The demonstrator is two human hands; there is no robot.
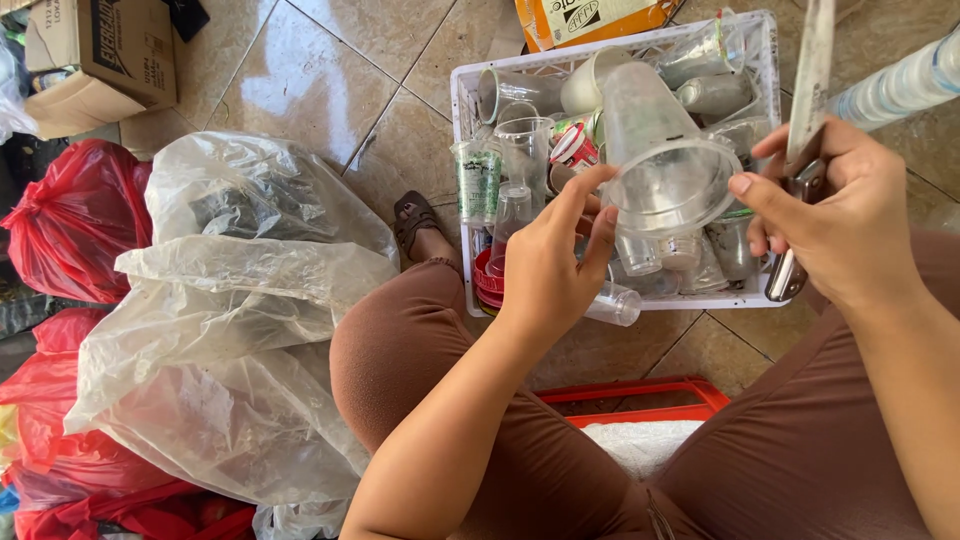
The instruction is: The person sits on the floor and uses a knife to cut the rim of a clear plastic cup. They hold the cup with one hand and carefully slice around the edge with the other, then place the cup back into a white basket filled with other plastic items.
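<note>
Cup (662,165), clear plastic, sits in my left grip (548,265), over the white crate (765,150) of cups. My right grip (840,225) holds a knife (808,75), thumb on cup rim.

Your white crate (463,180) is crammed with plastic cups (520,150); bulging clear bags (230,330) block the left, leaving bare floor tiles (330,70) between them open.
</note>
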